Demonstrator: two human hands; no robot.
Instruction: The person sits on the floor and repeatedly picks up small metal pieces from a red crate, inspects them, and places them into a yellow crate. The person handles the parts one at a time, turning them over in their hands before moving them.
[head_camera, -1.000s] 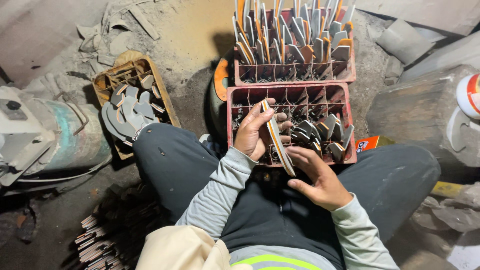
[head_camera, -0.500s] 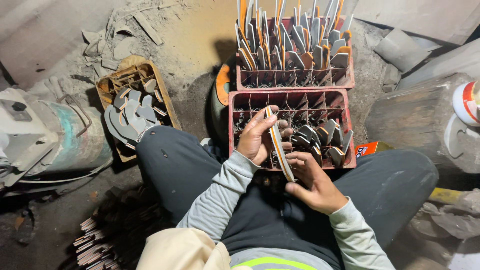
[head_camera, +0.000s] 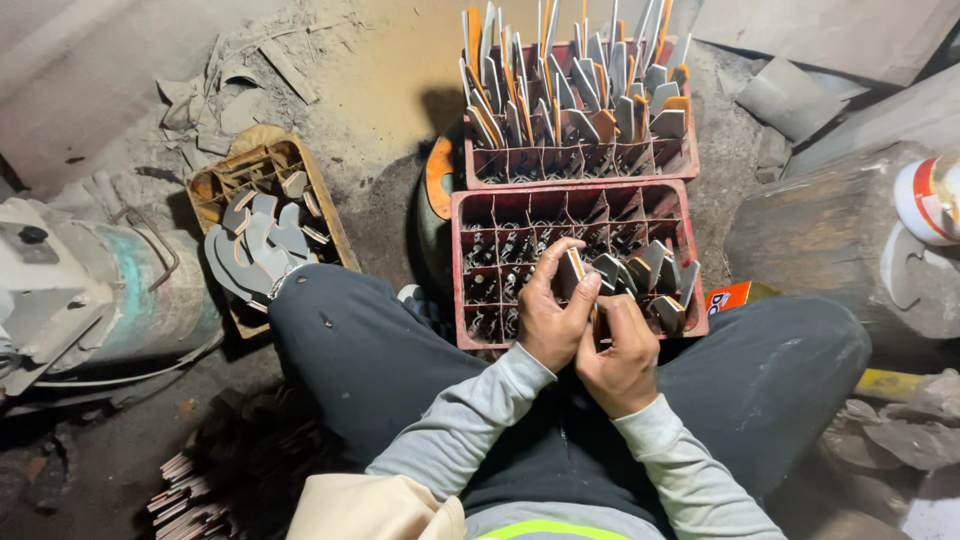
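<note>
My left hand (head_camera: 551, 318) and my right hand (head_camera: 620, 352) are closed together on a curved grey metal blade with an orange edge (head_camera: 573, 270). They hold it upright over the near red divided crate (head_camera: 480, 215), close to its front wall. Several similar blades (head_camera: 660, 280) stand in that crate's right-hand cells. Behind it a second red crate (head_camera: 680, 160) is packed with several upright blades (head_camera: 575, 85). I sit on the ground with my legs on either side of the near crate.
A yellow-brown crate (head_camera: 215, 185) with several grey blades (head_camera: 255, 250) lies at my left. A grey machine (head_camera: 80, 290) stands further left. A log block (head_camera: 830, 235) and a white-red container (head_camera: 930, 200) are at right. Metal pieces (head_camera: 190, 490) are stacked at lower left.
Both hands drew together and the blade moved from a slant between them to upright in front of the near crate. The view shifted slightly.
</note>
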